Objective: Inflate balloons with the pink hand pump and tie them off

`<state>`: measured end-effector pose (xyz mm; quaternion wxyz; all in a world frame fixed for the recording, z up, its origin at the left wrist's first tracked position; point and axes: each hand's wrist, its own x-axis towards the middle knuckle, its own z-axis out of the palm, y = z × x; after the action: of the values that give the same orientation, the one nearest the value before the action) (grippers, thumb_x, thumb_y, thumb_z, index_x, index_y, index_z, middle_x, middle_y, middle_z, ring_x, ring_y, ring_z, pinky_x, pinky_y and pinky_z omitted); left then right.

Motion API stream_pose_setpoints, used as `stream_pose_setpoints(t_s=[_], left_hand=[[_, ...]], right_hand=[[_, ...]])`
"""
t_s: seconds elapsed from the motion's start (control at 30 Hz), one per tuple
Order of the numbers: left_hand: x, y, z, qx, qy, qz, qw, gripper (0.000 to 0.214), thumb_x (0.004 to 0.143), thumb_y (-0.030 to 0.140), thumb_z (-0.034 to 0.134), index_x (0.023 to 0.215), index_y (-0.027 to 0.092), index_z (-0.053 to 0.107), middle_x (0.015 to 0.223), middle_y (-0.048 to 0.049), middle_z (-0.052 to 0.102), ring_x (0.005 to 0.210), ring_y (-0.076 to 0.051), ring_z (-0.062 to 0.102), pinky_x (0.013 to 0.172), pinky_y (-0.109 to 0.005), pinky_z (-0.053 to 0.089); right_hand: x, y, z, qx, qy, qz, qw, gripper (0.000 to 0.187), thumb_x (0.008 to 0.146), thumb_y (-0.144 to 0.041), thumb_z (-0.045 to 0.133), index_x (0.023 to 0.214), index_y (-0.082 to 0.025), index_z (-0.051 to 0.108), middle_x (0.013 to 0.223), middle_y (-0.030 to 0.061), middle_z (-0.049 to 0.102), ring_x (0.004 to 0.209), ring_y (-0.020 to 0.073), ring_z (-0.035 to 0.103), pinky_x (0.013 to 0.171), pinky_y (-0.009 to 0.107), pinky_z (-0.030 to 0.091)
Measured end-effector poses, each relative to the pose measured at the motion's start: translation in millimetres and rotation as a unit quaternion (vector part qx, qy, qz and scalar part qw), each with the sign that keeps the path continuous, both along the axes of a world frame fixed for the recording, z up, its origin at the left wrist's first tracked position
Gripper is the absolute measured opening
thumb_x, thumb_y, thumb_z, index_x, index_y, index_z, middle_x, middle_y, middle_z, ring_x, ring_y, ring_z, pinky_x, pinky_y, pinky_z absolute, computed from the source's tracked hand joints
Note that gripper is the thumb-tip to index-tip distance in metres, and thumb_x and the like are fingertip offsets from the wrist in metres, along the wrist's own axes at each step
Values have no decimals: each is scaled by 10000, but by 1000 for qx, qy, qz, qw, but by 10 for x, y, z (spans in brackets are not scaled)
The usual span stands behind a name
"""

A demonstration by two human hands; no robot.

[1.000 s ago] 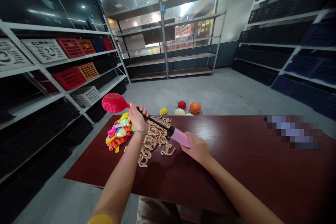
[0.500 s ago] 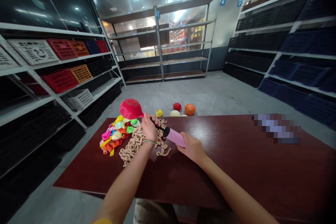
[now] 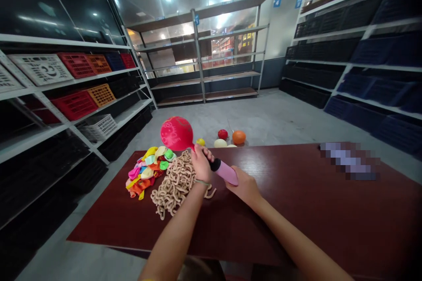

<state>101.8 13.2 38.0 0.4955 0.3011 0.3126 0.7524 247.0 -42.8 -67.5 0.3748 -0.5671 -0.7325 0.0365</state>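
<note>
My left hand [image 3: 201, 162] is closed round the neck of a red balloon [image 3: 176, 133] and the black end of a pink hand pump [image 3: 227, 172]. The balloon is partly blown up and sticks out to the upper left. My right hand [image 3: 244, 187] grips the pump's pink barrel from the right. Both hands hover over a dark red table [image 3: 296, 210]. Just left of them lie a heap of beige curled clips [image 3: 175, 183] and a pile of flat coloured balloons [image 3: 147, 169].
Several blown-up balloons [image 3: 238, 136] lie on the grey floor beyond the table's far edge. Metal shelves with plastic crates [image 3: 76, 104] line the left wall; dark crates [image 3: 369, 74] fill the shelves on the right. A blurred patch [image 3: 350, 160] sits on the table's right.
My two hands have drawn together, the pump's rod pushed into the barrel. The red balloon has grown rounder and shifted right.
</note>
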Motion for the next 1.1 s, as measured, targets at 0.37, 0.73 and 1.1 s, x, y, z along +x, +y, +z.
stream_pose_setpoints(t_s=[0.37,0.73,1.1], left_hand=[[-1089,193,531,16,26,52,998,338,844,425,598,722,207,371,551,85,364,382,-48,353,371,-169,306],[69,143,-62,-22,7,-17,1000,407,848,554,550,719,208,379,535,76,397,369,-58,375,365,-180,323],[-1003,348,449,1,-13,57,998,322,855,437,579,750,214,372,549,86,362,381,-54,350,373,-176,278]], right_hand=[[-65,-28,51,4,-44,53,998,391,806,-307,592,1184,-225,541,1008,55,682,890,224,655,785,339,479],[5,-12,67,-2,-10,-42,999,351,792,-317,602,1124,-216,550,979,57,678,879,233,646,721,320,458],[-35,9,18,26,-61,20,998,366,798,-304,584,1149,-202,568,965,61,679,863,221,642,733,314,443]])
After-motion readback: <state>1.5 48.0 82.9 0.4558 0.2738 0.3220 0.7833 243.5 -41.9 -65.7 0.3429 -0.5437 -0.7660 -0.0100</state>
